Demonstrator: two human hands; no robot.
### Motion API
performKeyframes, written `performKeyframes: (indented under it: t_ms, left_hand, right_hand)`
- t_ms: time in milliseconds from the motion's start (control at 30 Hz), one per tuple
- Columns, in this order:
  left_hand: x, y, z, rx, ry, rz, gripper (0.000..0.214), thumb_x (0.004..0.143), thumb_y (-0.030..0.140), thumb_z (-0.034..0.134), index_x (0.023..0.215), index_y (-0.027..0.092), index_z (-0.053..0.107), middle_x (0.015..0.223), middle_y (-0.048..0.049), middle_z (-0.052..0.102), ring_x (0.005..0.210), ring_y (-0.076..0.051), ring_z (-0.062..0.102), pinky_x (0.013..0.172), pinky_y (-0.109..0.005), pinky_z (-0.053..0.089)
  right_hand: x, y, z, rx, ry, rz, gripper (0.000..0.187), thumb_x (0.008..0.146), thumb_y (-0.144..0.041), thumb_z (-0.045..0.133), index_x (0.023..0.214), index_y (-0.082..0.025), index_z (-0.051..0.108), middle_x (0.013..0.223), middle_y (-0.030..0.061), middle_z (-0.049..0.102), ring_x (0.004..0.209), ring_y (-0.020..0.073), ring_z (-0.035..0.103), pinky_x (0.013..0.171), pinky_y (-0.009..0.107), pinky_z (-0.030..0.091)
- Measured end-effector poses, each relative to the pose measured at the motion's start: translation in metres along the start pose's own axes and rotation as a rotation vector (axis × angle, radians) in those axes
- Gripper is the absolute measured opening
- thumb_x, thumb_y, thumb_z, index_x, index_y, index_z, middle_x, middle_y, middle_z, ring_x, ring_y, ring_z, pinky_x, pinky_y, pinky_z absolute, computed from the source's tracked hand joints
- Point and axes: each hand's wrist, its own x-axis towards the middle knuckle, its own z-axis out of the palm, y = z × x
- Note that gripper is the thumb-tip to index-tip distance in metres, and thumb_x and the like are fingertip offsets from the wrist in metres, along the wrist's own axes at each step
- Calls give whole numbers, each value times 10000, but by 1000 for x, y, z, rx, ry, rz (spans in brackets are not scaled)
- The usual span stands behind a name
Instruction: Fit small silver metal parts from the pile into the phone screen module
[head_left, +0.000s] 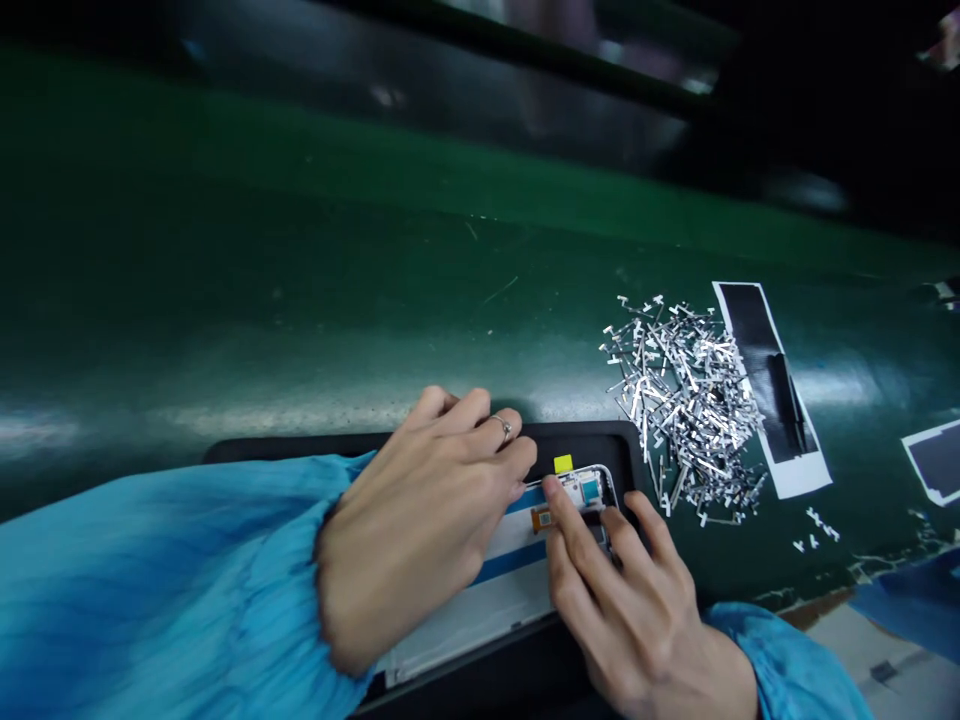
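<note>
An opened phone-like device point(480, 605) with a pale back and blue strips lies in a black tray point(300, 445) in front of me. My left hand point(420, 520), with a ring on one finger, is bent over its far edge. Those fingers are curled together, and what their tips hold, if anything, is hidden. My right hand point(637, 600) rests on the device's right end with its fingers stretched out. Its index fingertip touches the device beside a small circuit board point(581, 488). Close to that finger are an orange flex cable point(541, 519) and a yellow tab point(562, 464).
A heap of small silvery flex parts point(686, 400) lies right of the tray on the green table point(375, 290). Beyond it, black tweezers point(793, 405) lie on a white-bordered black sheet point(750, 320). Several small white pieces point(817, 528) and another bordered sheet point(937, 462) are farther right.
</note>
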Motion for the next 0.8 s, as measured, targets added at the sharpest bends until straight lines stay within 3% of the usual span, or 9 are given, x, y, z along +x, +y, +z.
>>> performKeyframes:
  t_ms: [200,333,433,567,700,733,800]
  left_hand:
    - [-27,-34,-10,80,108,-82,234,855,294,352,975,165,505,964,-71,494,848,-231,428,687,-344,316]
    - [-51,-57,-12,38,-10,-188,314,887,320,246,879,190,532,871,-40,514,782,-205,452,674,-330,336]
    - [-59,-58,-6,-18,14,-269,356,903,278,154,869,174,493,840,-38,514,766,-184,472,686,-312,355]
    - [-61,-53,-3,-2,67,-280,358,905,308,144,835,185,473,785,-22,527,706,-168,505,621,-277,380]
    - [-73,-60,-11,-53,100,-298,370,886,412,211,913,237,536,915,3,603,832,-167,566,696,-243,430]
    - [-81,-65,-15,-90,97,-336,378,872,450,233,923,248,549,941,16,613,864,-170,570,712,-234,438]
    - [-100,-82,-24,-170,95,-481,421,820,549,289,906,248,570,951,41,624,889,-181,572,739,-232,448]
  right_hand:
    - [-2,6,9,31,129,29,327,767,-35,274,911,-99,560,1120,128,546,773,210,552,767,384,382]
    - [-9,16,12,66,191,-41,224,762,-38,361,909,-72,527,1013,188,591,806,208,582,759,342,423]
    - [-22,29,11,61,179,-37,235,760,-58,420,981,-70,498,1034,196,578,902,221,573,798,340,426]
    - [-37,44,3,-3,256,100,256,797,-120,422,1049,-108,470,1085,152,557,963,213,549,804,322,420]
    - [-49,58,4,-60,382,429,228,828,-192,443,1042,-125,484,990,114,578,893,212,554,799,330,408]
    - [-53,63,7,-91,375,473,223,844,-222,425,1039,-133,487,955,102,582,862,206,555,776,324,414]
    - [-63,74,18,-198,293,424,246,880,-289,344,1013,-153,499,916,83,584,811,197,551,700,306,422]
